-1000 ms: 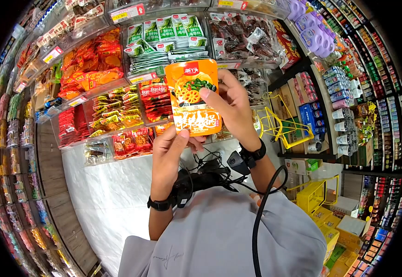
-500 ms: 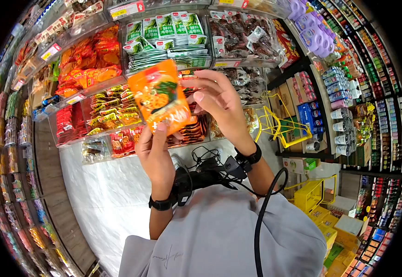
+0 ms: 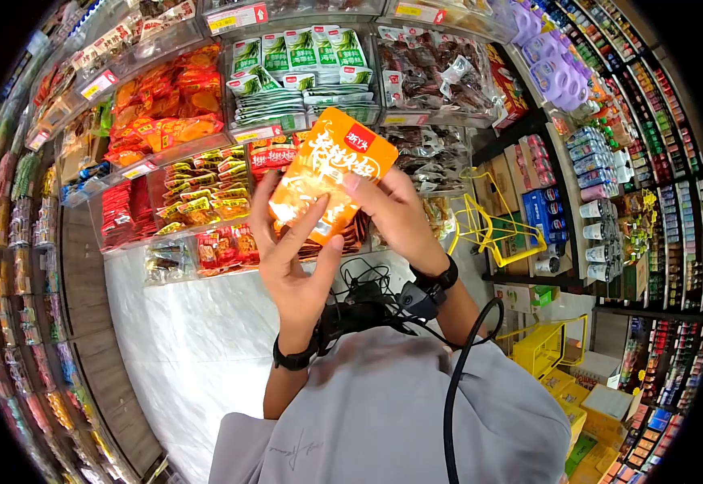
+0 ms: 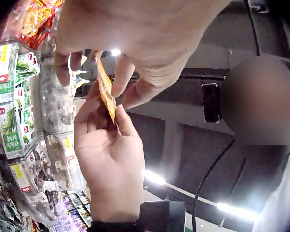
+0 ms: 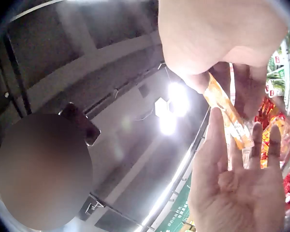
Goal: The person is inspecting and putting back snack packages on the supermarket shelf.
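Note:
An orange pouch (image 3: pixel 331 165) with large white characters and a red label is held tilted in front of the shelves. My right hand (image 3: pixel 396 218) pinches its right side, the thumb on the printed face and the other fingers behind. At the lower left edge my left hand (image 3: pixel 291 278) touches it with fingers extended, one finger across its face. Edge-on in the left wrist view, the pouch (image 4: pixel 106 92) stands in the pinch of my right hand (image 4: pixel 108 159). The right wrist view has the pouch (image 5: pixel 228 113) beside the straight fingers of my left hand (image 5: pixel 237 188).
Behind the hands are shelf bins of green-and-white packets (image 3: pixel 291 60), red packets (image 3: pixel 166 101) and dark vacuum packs (image 3: pixel 440 73). A yellow wire basket (image 3: pixel 497 230) is at the right, above another yellow basket (image 3: pixel 539 348). A black cable (image 3: pixel 454 379) crosses the grey shirt.
The pouch has turned over from its food-picture side and moved right from my left hand's side. My right hand, off it half a second ago, pinches it again; my left fingers have straightened.

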A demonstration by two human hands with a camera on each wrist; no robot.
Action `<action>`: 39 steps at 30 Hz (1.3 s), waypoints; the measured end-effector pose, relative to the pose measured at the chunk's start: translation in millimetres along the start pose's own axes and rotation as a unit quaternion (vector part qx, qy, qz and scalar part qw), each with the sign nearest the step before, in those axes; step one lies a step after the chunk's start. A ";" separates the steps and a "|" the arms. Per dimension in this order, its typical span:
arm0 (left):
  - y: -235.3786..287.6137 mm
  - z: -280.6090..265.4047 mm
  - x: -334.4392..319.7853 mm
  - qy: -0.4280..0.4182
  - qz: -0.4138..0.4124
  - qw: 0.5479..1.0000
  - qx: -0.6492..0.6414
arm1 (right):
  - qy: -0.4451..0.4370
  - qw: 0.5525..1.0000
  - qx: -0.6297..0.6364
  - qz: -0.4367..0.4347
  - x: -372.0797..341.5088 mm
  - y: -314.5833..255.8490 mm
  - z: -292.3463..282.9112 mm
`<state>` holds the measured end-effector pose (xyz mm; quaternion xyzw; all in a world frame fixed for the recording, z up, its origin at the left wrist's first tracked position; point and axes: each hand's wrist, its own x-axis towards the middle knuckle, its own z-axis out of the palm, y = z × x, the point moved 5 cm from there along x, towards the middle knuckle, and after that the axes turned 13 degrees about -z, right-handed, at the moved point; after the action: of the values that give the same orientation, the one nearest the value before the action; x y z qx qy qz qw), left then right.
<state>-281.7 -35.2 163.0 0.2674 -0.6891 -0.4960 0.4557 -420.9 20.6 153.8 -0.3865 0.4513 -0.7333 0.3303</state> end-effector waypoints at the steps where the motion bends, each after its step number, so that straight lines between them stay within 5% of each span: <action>1: -6.4 -1.6 -1.3 -0.002 -0.040 0.997 -0.067 | 0.021 0.999 0.032 0.005 0.4 1.5 -3.7; 6: -23.8 -6.2 -6.5 -0.002 -0.171 0.948 -0.269 | 0.031 0.996 0.049 0.061 -0.1 -5.7 -3.3; 39: -26.2 -16.2 -11.0 0.019 -0.181 0.954 -0.238 | 0.017 0.996 0.050 0.066 2.6 1.0 7.2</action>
<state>-264.5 -42.9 136.2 0.2807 -0.4829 -0.7144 0.4215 -415.8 15.1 155.6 -0.3262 0.4440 -0.7379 0.3898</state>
